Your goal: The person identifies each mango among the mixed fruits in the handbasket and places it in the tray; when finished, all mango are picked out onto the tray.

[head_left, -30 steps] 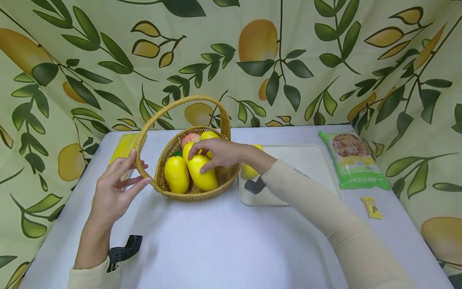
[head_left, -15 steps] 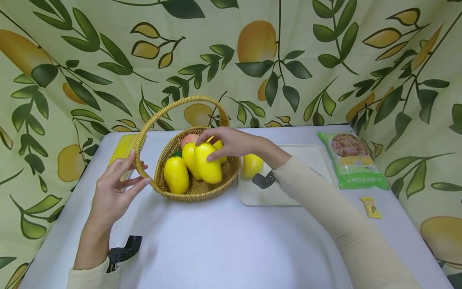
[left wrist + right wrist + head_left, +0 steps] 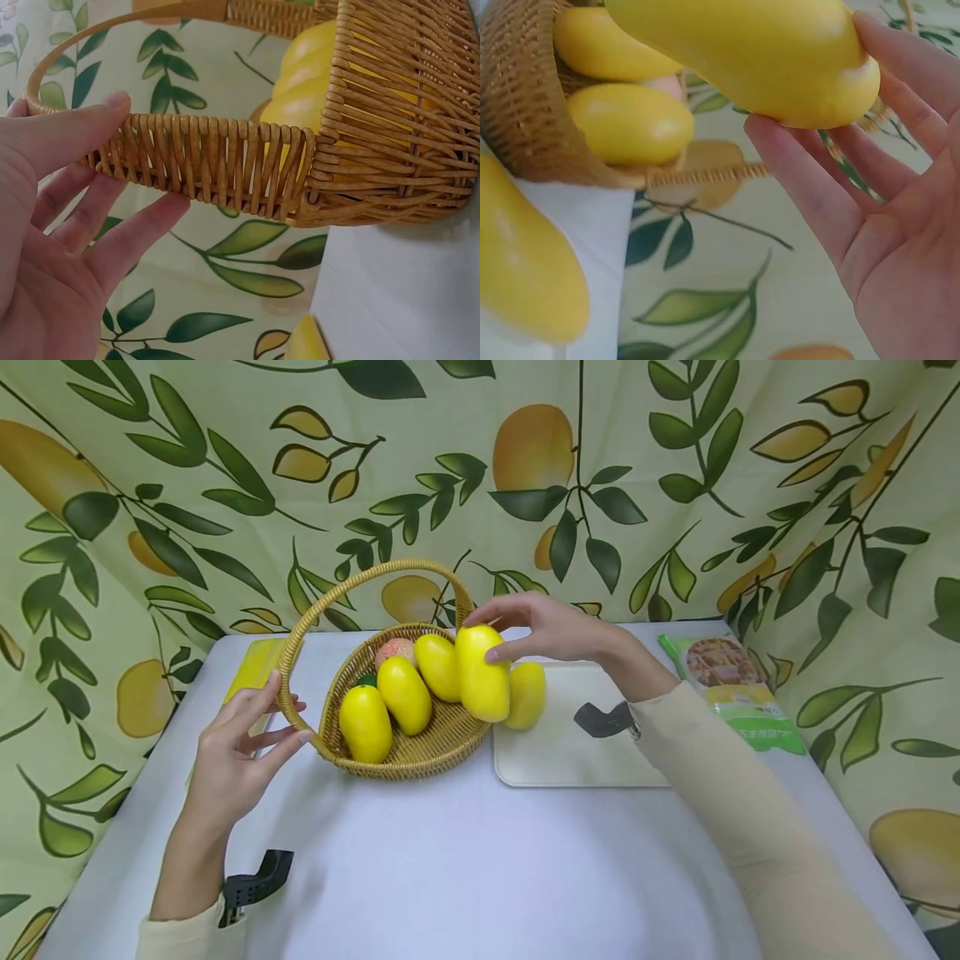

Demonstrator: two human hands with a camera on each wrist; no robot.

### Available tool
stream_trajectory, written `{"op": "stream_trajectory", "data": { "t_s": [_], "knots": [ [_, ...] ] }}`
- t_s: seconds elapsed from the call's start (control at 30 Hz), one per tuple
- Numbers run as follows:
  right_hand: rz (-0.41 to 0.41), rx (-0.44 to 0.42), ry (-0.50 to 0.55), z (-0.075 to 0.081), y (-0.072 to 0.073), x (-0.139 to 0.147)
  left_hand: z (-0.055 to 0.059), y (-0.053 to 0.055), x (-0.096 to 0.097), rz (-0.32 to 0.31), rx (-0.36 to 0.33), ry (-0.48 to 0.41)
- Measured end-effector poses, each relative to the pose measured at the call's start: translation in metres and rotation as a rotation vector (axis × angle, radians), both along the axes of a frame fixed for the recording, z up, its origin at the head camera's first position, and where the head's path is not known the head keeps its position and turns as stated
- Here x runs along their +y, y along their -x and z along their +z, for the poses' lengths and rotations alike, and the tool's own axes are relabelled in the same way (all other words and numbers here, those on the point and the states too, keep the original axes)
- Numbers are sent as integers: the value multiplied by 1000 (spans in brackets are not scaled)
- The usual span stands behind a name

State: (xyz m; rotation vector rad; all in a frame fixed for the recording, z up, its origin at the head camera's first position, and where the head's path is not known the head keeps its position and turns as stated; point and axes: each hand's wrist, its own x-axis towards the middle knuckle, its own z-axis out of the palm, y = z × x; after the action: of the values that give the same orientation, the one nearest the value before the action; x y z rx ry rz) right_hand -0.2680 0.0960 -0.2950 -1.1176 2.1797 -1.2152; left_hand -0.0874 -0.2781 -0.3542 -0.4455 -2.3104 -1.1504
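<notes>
A wicker basket (image 3: 423,768) stands left of the middle, its tall arched handle (image 3: 202,154) held at the left side by my left hand (image 3: 238,764), thumb and fingers on opposite faces. Inside lie three yellow mangoes (image 3: 405,696), a pinkish round fruit (image 3: 395,650) and a small bit of something green. My right hand (image 3: 558,631) pinches another mango (image 3: 483,681) near its upper end, above the basket's right rim. In the right wrist view, the thumb and fingertips grip one end of this mango (image 3: 780,60). Part of the basket's right side is hidden behind it.
A white tray (image 3: 592,768) sits right of the basket, with one mango (image 3: 529,697) on its left part. Behind the right forearm lies a green and yellow food packet (image 3: 731,672). A flat yellow item (image 3: 258,668) lies left of the basket. Patterned cloth surrounds the table.
My right hand has lifted a mango out of the basket's front and carried it right, over the right rim toward the tray. My left hand stays on the handle.
</notes>
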Motion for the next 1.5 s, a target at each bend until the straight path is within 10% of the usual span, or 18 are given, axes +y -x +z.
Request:
{"op": "stream_trajectory", "data": {
  "t_s": [1.5],
  "knots": [
    [-382, -137, -96, -65, 8, 113, 1, -2, 2, -3, 4, -3]
  ]
}}
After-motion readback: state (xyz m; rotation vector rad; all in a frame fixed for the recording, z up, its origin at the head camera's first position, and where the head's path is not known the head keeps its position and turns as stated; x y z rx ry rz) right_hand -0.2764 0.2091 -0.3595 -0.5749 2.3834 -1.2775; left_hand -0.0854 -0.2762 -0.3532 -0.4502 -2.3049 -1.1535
